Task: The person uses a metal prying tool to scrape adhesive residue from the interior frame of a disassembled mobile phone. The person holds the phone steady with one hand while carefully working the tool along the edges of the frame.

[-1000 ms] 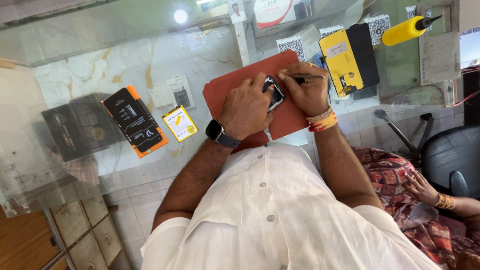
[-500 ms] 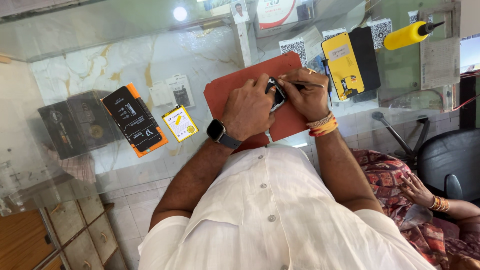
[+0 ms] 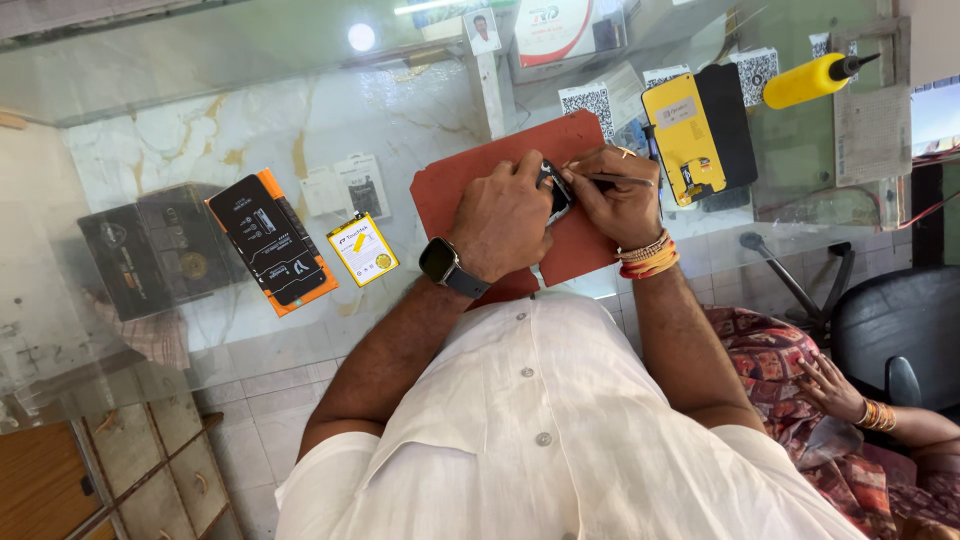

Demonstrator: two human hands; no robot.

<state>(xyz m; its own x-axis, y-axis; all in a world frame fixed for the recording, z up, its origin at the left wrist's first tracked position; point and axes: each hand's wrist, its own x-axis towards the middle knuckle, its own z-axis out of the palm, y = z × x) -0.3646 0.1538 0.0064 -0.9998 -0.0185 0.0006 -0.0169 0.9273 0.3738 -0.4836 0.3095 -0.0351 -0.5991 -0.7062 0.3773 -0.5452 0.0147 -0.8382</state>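
Small dark device, glossy and rounded, lying on the red work mat near the middle of the glass counter, pinched between both hands. Left hand curled over it from the near side, fingers closed on its edge, a dark square-faced watch on a rubbery strap at the wrist. Right hand closed on a thin metal tool, held like a pen, tip meeting the device's upper edge; red and gold thread bangles banding that wrist.

Mat matte, leathery, roughly rectangular with softened corners, tilted across the counter. Counter itself clear glass over a veined cream marble pattern, a bright lamp reflection near the far edge.

Toward the left edge: a flat black card on an orange backing, smooth and rectangular, and just beside it a small yellow packet. Further left, a dark boxy case, seen dimly under the glass.

Toward the far right corner: a yellow slab on a black slab, overlapping, both flat and hard-edged; beyond them a chunky yellow screwdriver handle, cylindrical with a black tip.

White crinkled cotton shirt with pale buttons filling the near side. Off the right edge, another person's hand resting on patterned red fabric, gold bangles at the wrist.
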